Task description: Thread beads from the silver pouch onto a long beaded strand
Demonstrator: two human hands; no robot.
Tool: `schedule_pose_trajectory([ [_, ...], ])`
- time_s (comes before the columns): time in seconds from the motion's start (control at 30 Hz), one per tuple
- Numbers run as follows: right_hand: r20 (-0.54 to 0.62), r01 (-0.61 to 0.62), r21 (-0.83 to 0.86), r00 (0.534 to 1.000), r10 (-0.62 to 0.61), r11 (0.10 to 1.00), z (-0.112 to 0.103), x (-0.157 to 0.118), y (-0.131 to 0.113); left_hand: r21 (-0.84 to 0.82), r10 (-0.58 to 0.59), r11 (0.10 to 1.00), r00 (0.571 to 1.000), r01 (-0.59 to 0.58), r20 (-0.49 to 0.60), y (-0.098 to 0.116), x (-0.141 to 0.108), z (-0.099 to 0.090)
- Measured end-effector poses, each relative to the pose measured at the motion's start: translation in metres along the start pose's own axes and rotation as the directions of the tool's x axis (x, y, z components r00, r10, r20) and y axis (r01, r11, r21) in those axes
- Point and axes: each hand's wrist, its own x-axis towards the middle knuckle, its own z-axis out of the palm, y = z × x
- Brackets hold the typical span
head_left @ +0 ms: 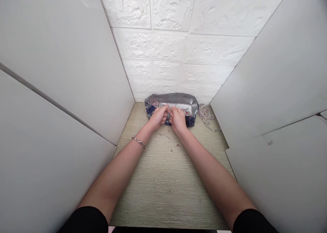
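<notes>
A silver-lined, dark blue bag or pouch (173,97) lies open against the wall, with small coloured beads (187,111) inside. My left hand (158,117) and my right hand (177,118) meet over its front edge, nearly touching. Both have their fingers curled in, with thumbs on top. Between them, small bluish beads (168,116) show near the fingers; whether they are held or lie behind cannot be made out. What each pinch holds is too small to name.
Strands of pale beads (205,113) lie right of the bag. Several loose beads (163,135) and reddish scraps (177,145) are on the wooden surface (168,188). Grey-white panels stand on both sides, and a white brick-pattern wall (168,45) closes the back.
</notes>
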Motion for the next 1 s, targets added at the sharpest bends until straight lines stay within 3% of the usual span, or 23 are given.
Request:
schedule_pose_trajectory([
  [0.17, 0.006, -0.001, -0.021, 1.000, 0.001, 1.000, 0.002, -0.003, -0.002, 0.025, -0.030, 0.999, 0.999, 0.030, 0.018, 0.000, 0.000, 0.000],
  [0.37, 0.110, -0.036, 0.039, 0.993, 0.031, 0.999, -0.001, -0.003, -0.005, 0.027, 0.053, 0.998, 0.998, -0.054, 0.040, 0.000, -0.001, 0.002],
  [0.63, 0.140, -0.297, 0.247, 0.953, 0.269, 0.922, -0.012, 0.008, -0.013, 0.152, 0.034, 0.987, 0.990, -0.055, 0.138, -0.001, -0.002, -0.001],
  [0.73, 0.139, -0.309, 0.274, 0.950, 0.280, 0.911, -0.013, 0.010, -0.013, 0.179, 0.014, 0.983, 0.984, -0.046, 0.179, 0.000, -0.002, -0.002],
  [1.0, 0.100, -0.311, 0.384, 0.950, 0.296, 0.869, -0.015, 0.010, -0.012, -0.009, 0.040, 0.999, 0.990, -0.040, 0.133, 0.001, -0.004, -0.002],
])
